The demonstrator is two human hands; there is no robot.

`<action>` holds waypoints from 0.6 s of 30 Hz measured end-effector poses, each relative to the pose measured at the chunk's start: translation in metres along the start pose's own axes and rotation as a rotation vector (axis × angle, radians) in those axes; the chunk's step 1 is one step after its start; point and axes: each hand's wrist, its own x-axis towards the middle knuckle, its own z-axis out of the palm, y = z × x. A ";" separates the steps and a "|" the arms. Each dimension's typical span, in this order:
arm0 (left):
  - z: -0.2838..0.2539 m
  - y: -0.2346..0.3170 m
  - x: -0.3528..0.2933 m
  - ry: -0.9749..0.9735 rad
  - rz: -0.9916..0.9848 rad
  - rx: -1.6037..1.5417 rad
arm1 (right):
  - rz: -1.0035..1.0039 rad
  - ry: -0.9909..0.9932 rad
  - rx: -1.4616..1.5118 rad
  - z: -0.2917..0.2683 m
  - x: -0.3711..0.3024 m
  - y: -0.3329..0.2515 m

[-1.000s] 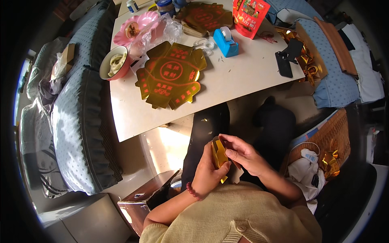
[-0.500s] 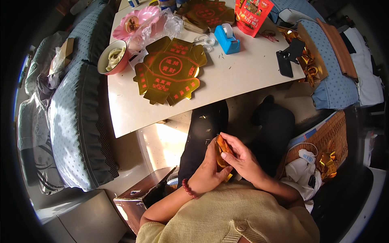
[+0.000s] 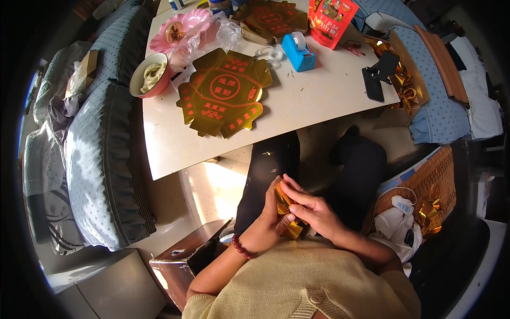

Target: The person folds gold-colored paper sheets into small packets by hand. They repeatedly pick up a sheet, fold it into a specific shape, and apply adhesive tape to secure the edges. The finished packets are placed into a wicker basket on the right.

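Observation:
In my lap, both hands are closed around a folded piece of shiny gold foil card (image 3: 282, 203). My left hand (image 3: 263, 225), with a red bead bracelet on its wrist, grips the piece from the left. My right hand (image 3: 314, 210) presses its fingers and thumb on the upper right side. Much of the piece is hidden by the fingers, and some gold shows below the thumbs. On the table (image 3: 196, 154) lies a flat gold card blank (image 3: 223, 98) with red print and cut flaps, apart from both hands.
Behind the blank stand a blue tape dispenser (image 3: 298, 53), a stack of gold cards (image 3: 268, 18) and a red pouch (image 3: 330, 24). A bowl of paste (image 3: 150, 75) sits left, a black phone stand (image 3: 374, 82) right. Folded gold pieces (image 3: 429, 215) lie by a wicker seat.
My hands have shifted slightly left with the gold piece. My right fingers now cover more of its top, and more gold shows under the thumbs.

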 end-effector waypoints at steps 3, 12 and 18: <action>0.001 0.006 -0.001 0.008 -0.056 -0.146 | -0.019 -0.041 -0.027 0.001 -0.001 0.001; 0.004 0.003 -0.001 0.343 -0.060 -0.241 | -0.162 -0.141 -0.251 0.009 0.001 0.008; 0.008 0.014 0.002 0.492 -0.201 -0.323 | -0.159 -0.189 0.003 0.009 0.011 0.009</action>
